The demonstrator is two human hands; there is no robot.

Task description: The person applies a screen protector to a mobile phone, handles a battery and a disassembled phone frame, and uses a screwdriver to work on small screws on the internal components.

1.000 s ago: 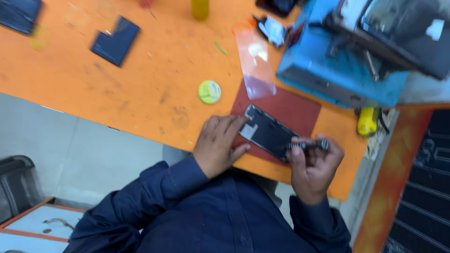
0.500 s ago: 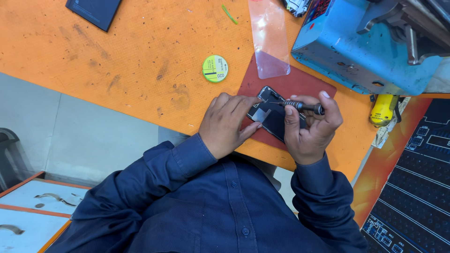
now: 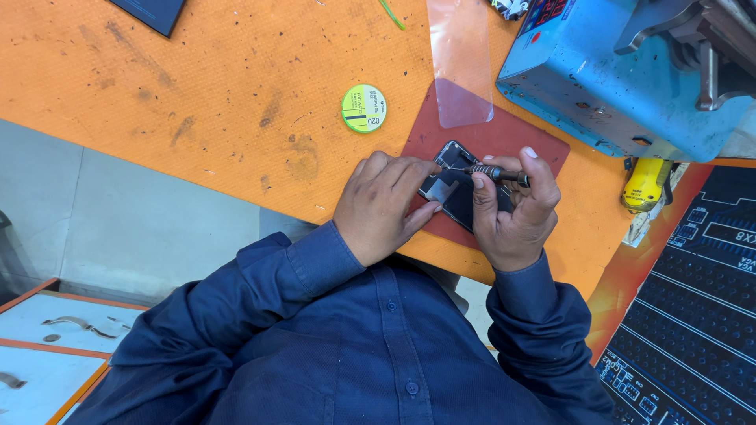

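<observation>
**Two hands on an opened phone**

Two of our hands meet over the phone [image 3: 461, 191], which lies open on the dark red mat [image 3: 535, 145] near the edge of the orange workbench [image 3: 197, 86]. Our left hand [image 3: 383, 206] lies curled over the phone's near-left corner, fingers pressed down on its edge to steady it. Our right hand [image 3: 516, 216] pinches a slim screwdriver [image 3: 492, 171] between thumb and fingers, held almost flat, its tip at the upper part of the exposed inside.

A clear plastic sheet [image 3: 463, 63] lies across the far end of the mat, a small round green tin [image 3: 364, 109] sits on the bench to the left, and a blue machine [image 3: 622, 79] stands just beyond our right hand. A yellow tool [image 3: 646, 185] rests at the bench's right edge.

What could go wrong, as we judge it: the driver lies at a shallow angle, so the tip may slip out of a screw head and scrape nearby parts. If the left hand eases its pressure, the phone could slide on the mat — and it lies close to the bench edge. Any screw that comes free is tiny; whether one is out yet, we cannot tell.
</observation>
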